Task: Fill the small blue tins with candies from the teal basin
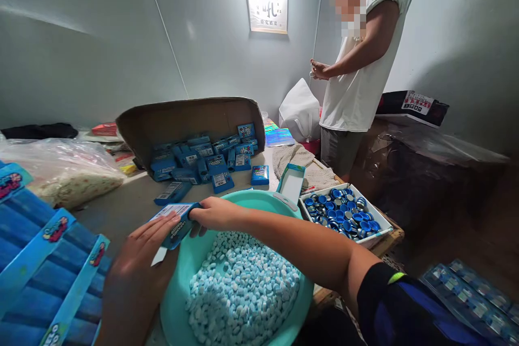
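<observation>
A small blue printed carton [178,231] is held between my two hands, above the left rim of a turquoise basin [172,300]. My left hand [140,251] grips its near end, fingers laid along the top face, with a white flap sticking out below. At the far end, my right hand [213,213] is closed on the carton, fingertips partly hidden. Many pale blue and white tablets [247,281] fill the basin's bottom. Beyond the hands, several similar blue cartons [219,173] lie in and before a tipped brown cardboard box [190,113].
Right of the basin stands a white tray [383,230] of blue and silver caps [344,213], beside an open carton lid [292,181]. Blue display boxes [52,270] stack at left, near a clear plastic bag [77,170]. A person [357,75] in white stands behind, hands together.
</observation>
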Action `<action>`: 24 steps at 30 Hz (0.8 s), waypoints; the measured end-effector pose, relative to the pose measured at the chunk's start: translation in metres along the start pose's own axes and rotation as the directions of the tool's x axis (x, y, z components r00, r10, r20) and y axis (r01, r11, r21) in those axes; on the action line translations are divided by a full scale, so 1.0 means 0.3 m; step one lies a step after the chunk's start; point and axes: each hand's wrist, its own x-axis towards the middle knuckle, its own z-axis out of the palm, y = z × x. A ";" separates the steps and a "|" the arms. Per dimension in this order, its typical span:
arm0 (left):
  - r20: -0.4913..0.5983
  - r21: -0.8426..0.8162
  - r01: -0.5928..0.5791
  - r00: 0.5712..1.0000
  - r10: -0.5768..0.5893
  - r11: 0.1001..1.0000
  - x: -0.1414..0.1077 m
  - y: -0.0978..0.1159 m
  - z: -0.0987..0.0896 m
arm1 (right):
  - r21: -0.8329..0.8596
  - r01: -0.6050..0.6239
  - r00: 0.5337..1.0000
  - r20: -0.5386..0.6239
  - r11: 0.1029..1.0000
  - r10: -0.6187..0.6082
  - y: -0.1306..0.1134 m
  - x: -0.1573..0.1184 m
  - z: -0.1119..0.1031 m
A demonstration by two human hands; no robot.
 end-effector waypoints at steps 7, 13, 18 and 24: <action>-0.021 -0.021 0.112 0.993 -0.112 0.993 -0.013 -0.004 0.002 | 0.059 -0.059 0.998 0.034 0.996 0.057 -0.019 -0.009 -0.005; -0.034 -0.026 0.122 0.992 -0.122 0.992 -0.014 -0.001 -0.003 | 0.151 -0.072 0.995 0.081 0.986 0.061 -0.032 -0.018 -0.011; -0.036 0.009 0.119 0.992 -0.119 0.993 -0.018 -0.001 -0.007 | 0.216 -0.119 0.986 0.144 0.969 0.089 -0.025 -0.005 -0.011; -0.047 0.015 0.117 0.992 -0.116 0.993 -0.010 0.006 -0.011 | 0.224 -0.133 0.974 0.209 0.966 0.086 -0.032 -0.022 -0.020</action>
